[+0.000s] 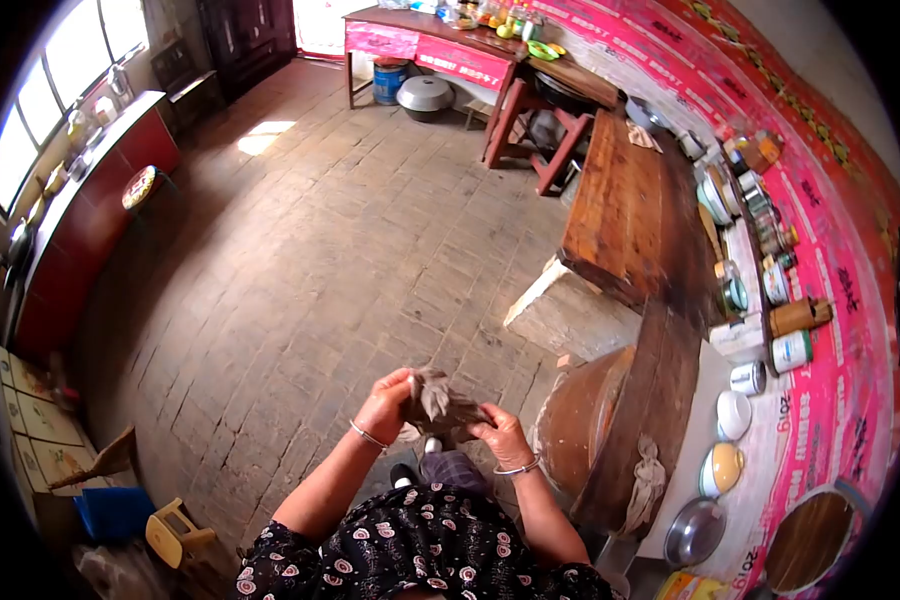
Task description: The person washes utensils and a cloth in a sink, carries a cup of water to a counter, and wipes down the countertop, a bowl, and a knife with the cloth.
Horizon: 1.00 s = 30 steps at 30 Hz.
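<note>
A crumpled grey-brown cloth [438,398] is held up in front of my body, above the brick floor. My left hand [385,408] grips its left end, fingers closed on the bunched fabric. At the other side my right hand [502,437] pinches the cloth's right end. Both wrists carry a silver bangle. The folds hide some of my fingertips. Another wrinkled cloth [646,482] lies on the dark wooden board to my right, apart from my hands.
To the right stand a large brown vat [580,415] and a wooden table [635,200]. Bowls and tins line the wall ledge, among them a metal bowl [696,531]. A small yellow stool [178,533] is at lower left. A tiled counter [80,210] runs under the window.
</note>
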Available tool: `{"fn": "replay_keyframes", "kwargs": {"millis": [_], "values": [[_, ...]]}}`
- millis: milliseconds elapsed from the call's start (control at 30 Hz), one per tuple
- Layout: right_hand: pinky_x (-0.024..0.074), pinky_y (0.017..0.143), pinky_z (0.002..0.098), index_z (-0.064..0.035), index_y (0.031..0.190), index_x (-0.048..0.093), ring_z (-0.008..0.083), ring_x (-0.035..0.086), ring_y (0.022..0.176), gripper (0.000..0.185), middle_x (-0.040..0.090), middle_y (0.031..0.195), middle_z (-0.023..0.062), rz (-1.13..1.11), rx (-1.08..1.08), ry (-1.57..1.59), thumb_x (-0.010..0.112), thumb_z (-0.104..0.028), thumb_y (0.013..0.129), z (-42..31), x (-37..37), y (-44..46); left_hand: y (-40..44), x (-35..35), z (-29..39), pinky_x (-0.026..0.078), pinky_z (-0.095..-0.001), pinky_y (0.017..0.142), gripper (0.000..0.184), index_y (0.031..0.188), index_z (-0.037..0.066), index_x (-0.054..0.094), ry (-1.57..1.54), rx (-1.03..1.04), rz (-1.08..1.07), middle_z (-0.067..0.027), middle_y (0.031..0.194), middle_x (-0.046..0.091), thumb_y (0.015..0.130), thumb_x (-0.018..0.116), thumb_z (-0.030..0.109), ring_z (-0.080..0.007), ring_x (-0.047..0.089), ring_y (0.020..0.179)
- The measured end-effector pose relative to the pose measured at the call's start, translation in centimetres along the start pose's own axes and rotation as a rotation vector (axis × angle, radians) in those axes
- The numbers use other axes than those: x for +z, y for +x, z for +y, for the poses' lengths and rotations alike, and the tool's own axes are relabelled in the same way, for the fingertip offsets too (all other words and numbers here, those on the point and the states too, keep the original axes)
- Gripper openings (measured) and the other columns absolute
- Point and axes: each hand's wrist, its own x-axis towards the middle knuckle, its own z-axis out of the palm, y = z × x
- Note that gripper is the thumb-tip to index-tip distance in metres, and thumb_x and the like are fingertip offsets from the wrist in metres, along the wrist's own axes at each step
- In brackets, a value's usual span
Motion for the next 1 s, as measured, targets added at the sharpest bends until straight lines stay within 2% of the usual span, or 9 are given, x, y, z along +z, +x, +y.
{"fn": "replay_keyframes", "kwargs": {"millis": [200,267,400,533,600,733,800,900,1000], "values": [[0.0387,0.075,0.0204,-0.0024,0.09,0.056,0.0059,0.051,0.079,0.012,0.057,0.081,-0.0021,-0.032,-0.118,0.396,0.06,-0.006,0.079,-6.9,0.8,7.8,3.9,-3.1,6.9,0.047,-0.0355,0.082,0.026,0.104,0.0,0.053,-0.132,0.183,-0.015,-0.0086,0.099,0.06,0.083,0.049,0.014,-0.0205,0.059,0.089],[0.0388,0.075,0.0203,-0.0018,0.093,0.056,0.0065,0.051,0.08,0.014,0.058,0.084,-0.001,-0.012,-0.138,0.373,0.059,-0.006,0.079,-10.0,2.3,10.6,4.6,-2.3,9.1,0.047,-0.0344,0.081,0.025,0.102,0.002,0.053,-0.187,0.129,0.026,-0.0066,0.093,0.06,0.083,0.051,0.016,-0.0193,0.058,0.09],[0.0418,0.074,0.0216,-0.0005,0.097,0.055,0.0077,0.054,0.081,0.019,0.058,0.089,0.0018,-0.22,-0.082,0.243,0.056,-0.005,0.079,-13.1,3.2,17.6,7.4,-3.2,13.0,0.043,-0.0327,0.084,0.035,0.107,0.002,0.051,0.462,0.032,0.036,-0.0069,0.099,0.057,0.081,0.059,0.022,-0.017,0.054,0.093],[0.043,0.07,0.0207,-0.0023,0.095,0.054,0.0061,0.052,0.079,0.015,0.057,0.086,0.0002,-0.439,-0.013,0.09,0.053,-0.005,0.08,-15.6,8.4,23.1,9.8,-2.9,14.5,0.039,-0.0323,0.088,0.056,0.125,0.005,0.041,0.331,0.064,0.056,-0.0078,0.118,0.051,0.074,0.066,0.01,-0.018,0.047,0.109],[0.0422,0.07,0.0202,-0.0038,0.093,0.054,0.0043,0.049,0.079,0.012,0.055,0.083,-0.0014,-0.531,-0.092,-0.057,0.05,-0.005,0.082,-15.5,10.7,26.4,11.1,-3.8,15.4,0.043,-0.0281,0.083,0.048,0.116,0.003,0.049,0.371,0.028,0.041,-0.0033,0.108,0.056,0.072,0.067,0.003,-0.0134,0.051,0.1],[0.0426,0.07,0.0206,-0.0031,0.091,0.055,0.0046,0.049,0.077,0.01,0.055,0.08,-0.0017,-0.418,-0.238,-0.189,0.051,-0.007,0.082,-15.5,13.7,32.3,13.5,-7.9,18.6,0.044,-0.0246,0.07,0.03,0.097,0.001,0.055,0.455,0.107,0.097,0.0013,0.088,0.057,0.071,0.069,0.002,-0.0078,0.052,0.081],[0.0432,0.069,0.0208,-0.0034,0.09,0.055,0.0047,0.05,0.076,0.01,0.055,0.08,-0.002,-0.299,-0.166,0.0,0.051,-0.008,0.082,-16.2,15.5,33.8,14.2,-10.2,20.9,0.04,-0.0219,0.06,0.022,0.081,0.003,0.051,0.498,0.132,0.115,0.0027,0.078,0.054,0.069,0.07,0.003,-0.0059,0.049,0.068],[0.0421,0.064,0.0196,-0.0067,0.087,0.055,0.0035,0.05,0.071,0.005,0.055,0.078,-0.004,-0.111,0.0,0.199,0.053,-0.009,0.083,-17.0,15.9,36.7,15.0,-11.7,25.5,0.039,-0.0207,0.063,0.021,0.079,0.006,0.051,0.359,0.098,0.126,0.0029,0.075,0.054,0.069,0.069,0.004,-0.0065,0.049,0.069],[0.0408,0.067,0.0185,-0.0055,0.086,0.056,0.0034,0.05,0.072,0.005,0.055,0.078,-0.0037,0.052,-0.071,0.25,0.056,-0.009,0.082,-16.5,15.9,39.5,17.9,-13.0,28.7,0.041,-0.0227,0.064,0.015,0.078,0.01,0.05,0.078,0.169,0.075,0.0036,0.075,0.053,0.074,0.065,0.007,-0.008,0.051,0.073]]}}
